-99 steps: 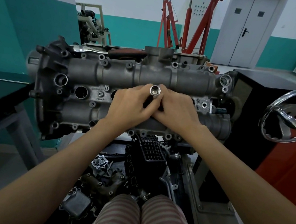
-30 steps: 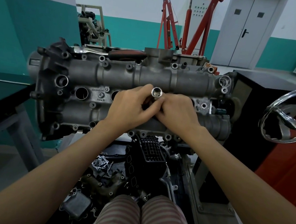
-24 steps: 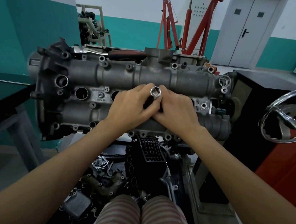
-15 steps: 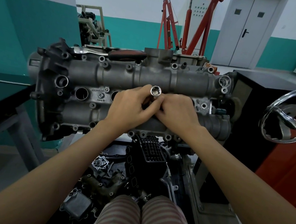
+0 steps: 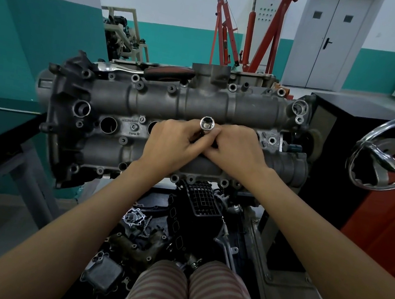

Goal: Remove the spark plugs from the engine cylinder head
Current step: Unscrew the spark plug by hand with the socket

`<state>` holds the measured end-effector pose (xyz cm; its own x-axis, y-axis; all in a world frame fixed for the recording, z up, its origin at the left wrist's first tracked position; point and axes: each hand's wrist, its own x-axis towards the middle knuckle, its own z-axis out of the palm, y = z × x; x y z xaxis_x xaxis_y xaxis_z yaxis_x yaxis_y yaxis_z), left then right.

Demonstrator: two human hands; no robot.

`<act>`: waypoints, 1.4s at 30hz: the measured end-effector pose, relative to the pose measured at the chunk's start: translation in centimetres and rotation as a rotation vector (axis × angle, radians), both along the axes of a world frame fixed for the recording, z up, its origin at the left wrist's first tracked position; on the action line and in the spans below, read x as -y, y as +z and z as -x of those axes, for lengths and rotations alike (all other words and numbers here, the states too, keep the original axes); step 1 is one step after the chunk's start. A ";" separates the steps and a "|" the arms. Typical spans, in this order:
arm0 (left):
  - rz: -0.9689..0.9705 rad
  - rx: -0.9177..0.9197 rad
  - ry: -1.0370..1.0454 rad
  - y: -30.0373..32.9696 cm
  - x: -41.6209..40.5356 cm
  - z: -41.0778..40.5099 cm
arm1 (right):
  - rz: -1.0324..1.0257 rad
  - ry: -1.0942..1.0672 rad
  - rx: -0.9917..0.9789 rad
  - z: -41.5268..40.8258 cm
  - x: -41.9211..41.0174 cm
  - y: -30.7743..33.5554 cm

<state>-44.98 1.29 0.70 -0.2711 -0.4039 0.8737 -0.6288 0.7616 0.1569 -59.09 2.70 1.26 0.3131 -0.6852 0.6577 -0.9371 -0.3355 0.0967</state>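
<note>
Mid cylinder head (image 5: 197,104), left hand (image 5: 172,141), right hand (image 5: 237,147) gripping socket (image 5: 207,123)

Both hands (image 5: 204,145) meet, fingers curled (arms outstretched).

Cyl. head (image 5: 196,109) sat across the frame on a stand, mostly hidden below it. On its far top edge lay a ratchet (image 5: 149,70), chrome head to the left, dark red-black handle to the right. Below the head, a tray (image 5: 263,253) held loose engine parts: black manifold (image 5: 199,202), small sprocket (image 5: 134,217), rusty pipe (image 5: 133,248), misc. castings.
</note>
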 end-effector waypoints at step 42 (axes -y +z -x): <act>-0.038 0.035 0.000 0.2 -0.3 0.3 | 0.000 0.033 0.038 0.0 0.2 0.0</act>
<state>-45.26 1.59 0.92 -0.3011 -0.4364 0.8479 -0.6347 0.7553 0.1633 -59.06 2.49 1.24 0.3102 -0.6749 0.6696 -0.9285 -0.3661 0.0611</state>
